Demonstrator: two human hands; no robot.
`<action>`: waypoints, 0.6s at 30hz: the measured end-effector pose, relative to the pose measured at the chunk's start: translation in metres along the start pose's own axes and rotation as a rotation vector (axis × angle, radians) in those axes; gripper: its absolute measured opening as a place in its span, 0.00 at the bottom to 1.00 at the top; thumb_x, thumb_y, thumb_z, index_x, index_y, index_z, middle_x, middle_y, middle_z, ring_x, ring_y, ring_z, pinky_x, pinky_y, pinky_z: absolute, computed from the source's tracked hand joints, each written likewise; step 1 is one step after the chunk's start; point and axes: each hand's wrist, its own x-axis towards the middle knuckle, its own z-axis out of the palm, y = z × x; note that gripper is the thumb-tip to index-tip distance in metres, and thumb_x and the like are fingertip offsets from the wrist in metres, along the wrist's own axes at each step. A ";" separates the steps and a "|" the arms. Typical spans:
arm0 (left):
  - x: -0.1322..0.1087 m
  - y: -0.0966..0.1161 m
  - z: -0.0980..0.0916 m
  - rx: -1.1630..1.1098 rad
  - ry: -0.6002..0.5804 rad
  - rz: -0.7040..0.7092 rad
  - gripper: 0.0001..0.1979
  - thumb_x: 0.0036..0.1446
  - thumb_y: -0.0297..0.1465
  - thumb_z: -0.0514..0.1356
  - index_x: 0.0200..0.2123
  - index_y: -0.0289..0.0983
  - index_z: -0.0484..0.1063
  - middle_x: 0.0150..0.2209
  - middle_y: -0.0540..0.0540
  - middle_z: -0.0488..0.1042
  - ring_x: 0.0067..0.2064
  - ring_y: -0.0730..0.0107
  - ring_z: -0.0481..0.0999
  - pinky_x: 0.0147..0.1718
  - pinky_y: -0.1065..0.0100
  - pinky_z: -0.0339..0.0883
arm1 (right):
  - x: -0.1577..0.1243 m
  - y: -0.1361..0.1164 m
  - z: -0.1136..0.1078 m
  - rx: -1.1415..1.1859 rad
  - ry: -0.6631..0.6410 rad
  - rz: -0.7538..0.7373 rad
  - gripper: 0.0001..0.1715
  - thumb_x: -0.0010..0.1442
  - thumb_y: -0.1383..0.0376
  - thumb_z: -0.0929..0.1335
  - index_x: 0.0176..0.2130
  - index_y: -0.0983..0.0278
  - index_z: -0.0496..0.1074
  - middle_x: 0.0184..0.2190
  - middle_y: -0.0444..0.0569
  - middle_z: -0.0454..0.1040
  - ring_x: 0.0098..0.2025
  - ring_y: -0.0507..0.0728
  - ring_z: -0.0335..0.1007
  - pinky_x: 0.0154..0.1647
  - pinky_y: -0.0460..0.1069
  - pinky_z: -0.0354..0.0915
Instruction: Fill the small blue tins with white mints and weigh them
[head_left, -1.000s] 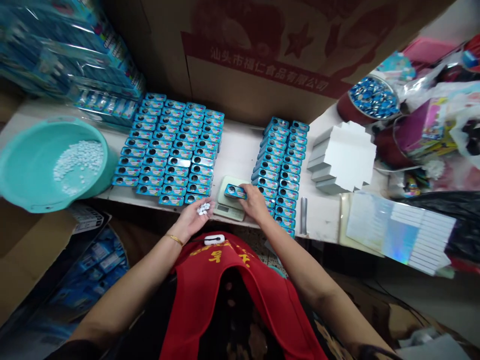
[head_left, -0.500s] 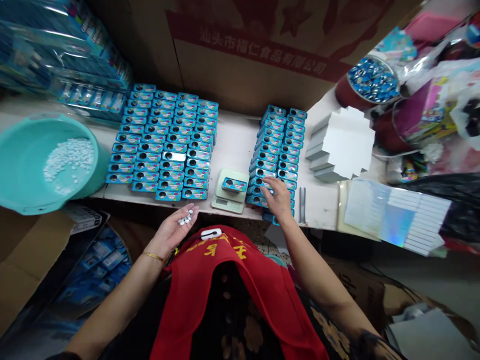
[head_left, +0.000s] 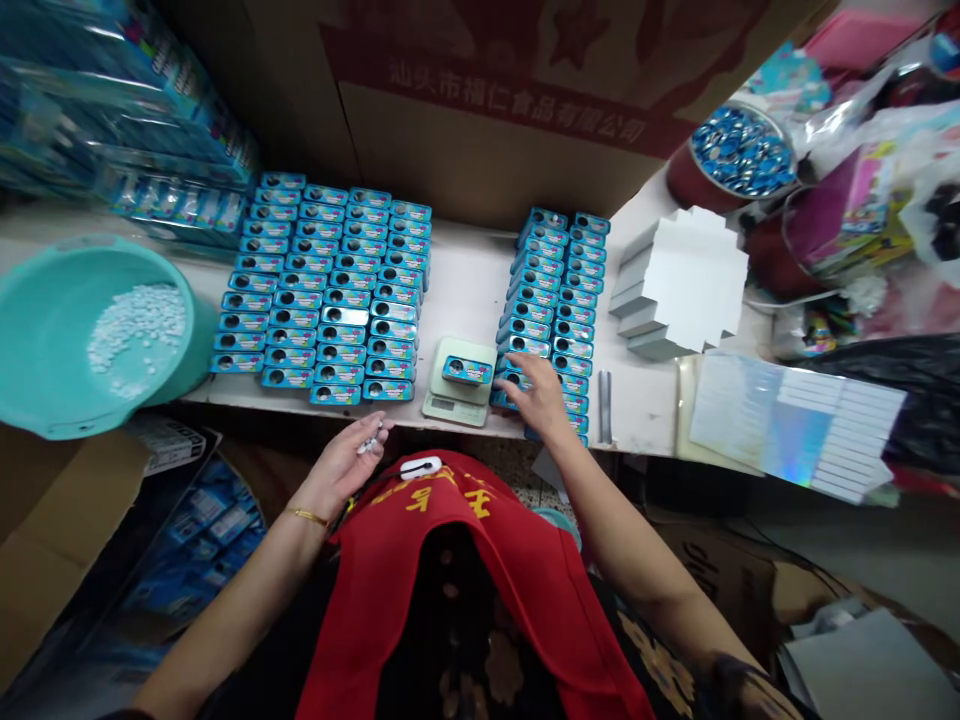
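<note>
In the head view, my left hand is cupped palm up in front of the table edge, holding several small white tablets. My right hand is over the front of the right-hand block of small blue tins, thumb and fingers apart. Whether a tablet is at its fingertips I cannot make out. Just left of that hand, one blue tin lies on a pale green digital scale. The tins have a round dark opening at one end.
A larger block of blue tins stands left of the scale. At far left is a turquoise basin with many white tablets. A big cardboard box closes off the back. White cardboard stacks and a metal strip lie to the right.
My right hand has shifted slightly left toward the scale, its fingers more spread. The fingers of my left hand have curled in a little over the tablets.
</note>
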 end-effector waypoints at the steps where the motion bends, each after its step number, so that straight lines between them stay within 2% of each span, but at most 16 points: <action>1: 0.000 0.001 0.000 0.000 0.004 -0.001 0.07 0.52 0.18 0.56 0.34 0.30 0.72 0.31 0.41 0.74 0.27 0.79 0.72 0.22 0.81 0.67 | 0.005 -0.004 0.004 -0.022 -0.055 -0.037 0.23 0.56 0.57 0.65 0.49 0.63 0.66 0.48 0.53 0.69 0.50 0.59 0.61 0.50 0.55 0.58; 4: 0.002 0.003 0.000 -0.004 0.015 -0.003 0.07 0.52 0.18 0.56 0.34 0.30 0.72 0.31 0.42 0.74 0.26 0.79 0.71 0.21 0.81 0.66 | 0.018 -0.017 0.014 -0.110 -0.214 -0.114 0.32 0.53 0.56 0.67 0.55 0.65 0.61 0.52 0.54 0.64 0.52 0.62 0.58 0.51 0.56 0.57; 6: 0.004 0.005 -0.001 -0.011 0.020 0.001 0.08 0.52 0.18 0.55 0.34 0.29 0.72 0.30 0.42 0.74 0.26 0.79 0.71 0.20 0.82 0.65 | 0.023 -0.024 0.020 -0.177 -0.314 -0.124 0.34 0.52 0.57 0.68 0.56 0.65 0.59 0.52 0.54 0.63 0.51 0.63 0.57 0.49 0.56 0.57; 9: 0.004 0.011 -0.003 -0.023 0.043 0.013 0.08 0.53 0.18 0.55 0.34 0.29 0.72 0.30 0.42 0.73 0.25 0.79 0.71 0.19 0.81 0.64 | 0.032 -0.029 0.027 -0.249 -0.433 -0.139 0.28 0.54 0.64 0.66 0.54 0.66 0.61 0.47 0.54 0.66 0.47 0.61 0.59 0.47 0.54 0.59; 11: 0.003 0.016 -0.005 -0.040 0.069 0.029 0.08 0.52 0.17 0.55 0.34 0.30 0.72 0.30 0.42 0.73 0.25 0.80 0.71 0.19 0.81 0.64 | 0.046 -0.026 0.031 -0.271 -0.433 -0.156 0.23 0.56 0.66 0.64 0.52 0.66 0.62 0.44 0.54 0.67 0.45 0.61 0.60 0.46 0.53 0.60; 14: -0.002 0.023 -0.011 -0.085 0.148 0.059 0.09 0.51 0.17 0.56 0.34 0.31 0.72 0.30 0.43 0.73 0.24 0.80 0.70 0.18 0.82 0.62 | 0.094 -0.012 0.037 -0.293 -0.327 -0.141 0.23 0.56 0.66 0.63 0.52 0.66 0.62 0.44 0.55 0.67 0.45 0.61 0.60 0.46 0.53 0.59; 18: -0.009 0.024 -0.030 -0.077 0.306 0.114 0.12 0.49 0.16 0.56 0.36 0.34 0.72 0.33 0.45 0.74 0.27 0.80 0.72 0.22 0.81 0.66 | 0.194 0.008 0.051 -0.327 -0.184 -0.014 0.22 0.55 0.68 0.63 0.50 0.66 0.63 0.45 0.56 0.67 0.45 0.62 0.61 0.46 0.54 0.60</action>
